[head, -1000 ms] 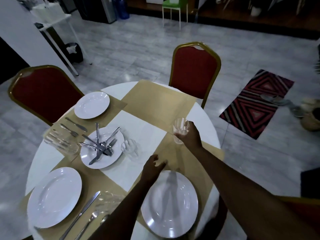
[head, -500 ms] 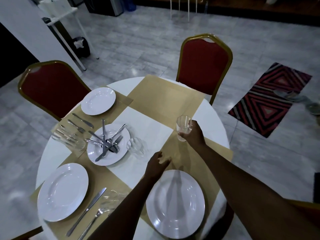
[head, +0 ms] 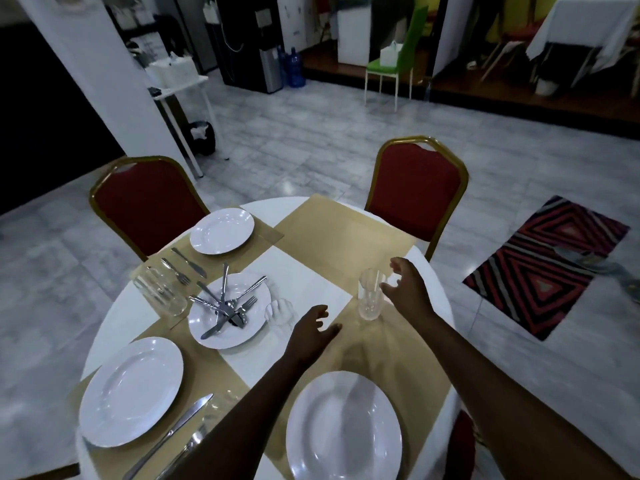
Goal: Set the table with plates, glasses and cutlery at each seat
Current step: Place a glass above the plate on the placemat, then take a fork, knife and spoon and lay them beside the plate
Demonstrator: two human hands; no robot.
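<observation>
- Round white table (head: 114,327) as landmark, on grey tiled floor (head: 311,147).
- Two red gold-framed chairs (head: 417,195) at its far edge.
- Striped red rug (head: 547,265) to its right.
- Beyond it: green chair (head: 391,67), white pillar (head: 86,64), dark water dispenser (head: 249,43).
- Dim lighting.

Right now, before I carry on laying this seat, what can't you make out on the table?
- Head view: the glass by the near-left plate is largely hidden behind the left forearm; only a faint clear patch shows.
- Head view: the fork beside the knife runs under that forearm and off the bottom edge.
- Head view: cutlery piled on the centre plate overlaps, so the count is unclear.
- Head view: the near plate is blurred and cut by the bottom edge.
</observation>
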